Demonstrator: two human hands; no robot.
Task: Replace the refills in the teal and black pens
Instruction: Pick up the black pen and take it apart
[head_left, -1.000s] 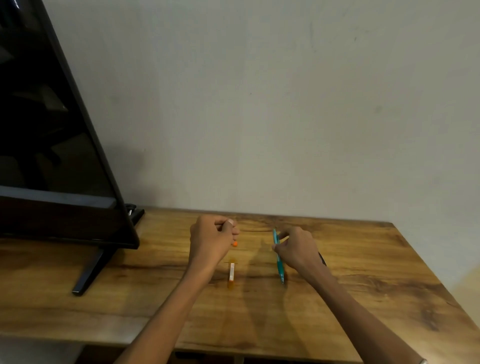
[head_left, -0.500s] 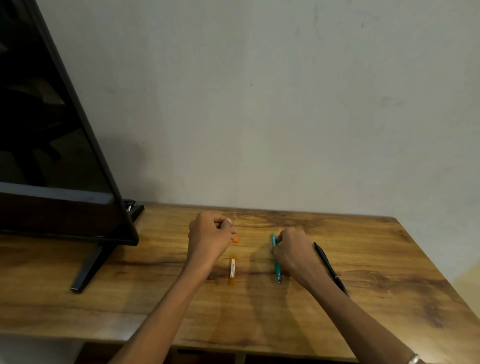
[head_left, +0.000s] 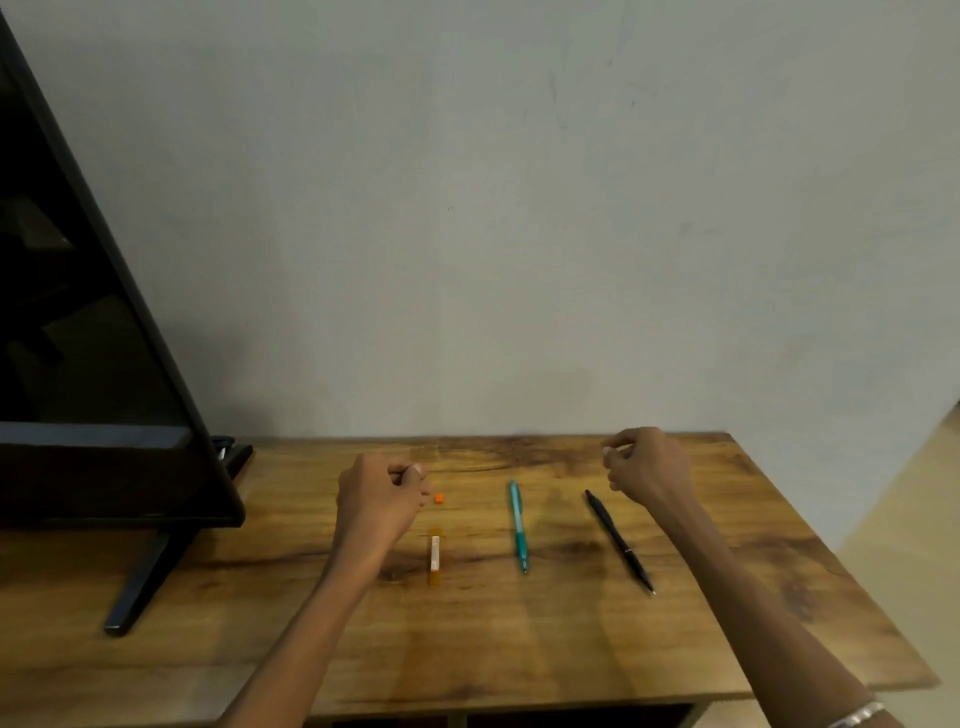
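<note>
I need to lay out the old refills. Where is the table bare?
Bare: the near strip of the table below both pens, and the right end beyond the black pen. Crowded: the orange tube, teal pen and black pen mid-table, between the hands.

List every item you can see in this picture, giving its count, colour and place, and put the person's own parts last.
teal pen: 1, teal, lying mid-table
black pen: 1, black, lying right of the teal pen
refill tube: 1, orange and white, lying left of the teal pen
cap: 1, orange, beside the left hand
table: 1, brown wood, against the wall
screen: 1, black, on its stand at the table's left
wall: 1, pale grey, behind
bracelet: 1, silver, right wrist
left hand: 1, curled, over the table
right hand: 1, loosely curled, holds nothing visible, above the black pen
</note>
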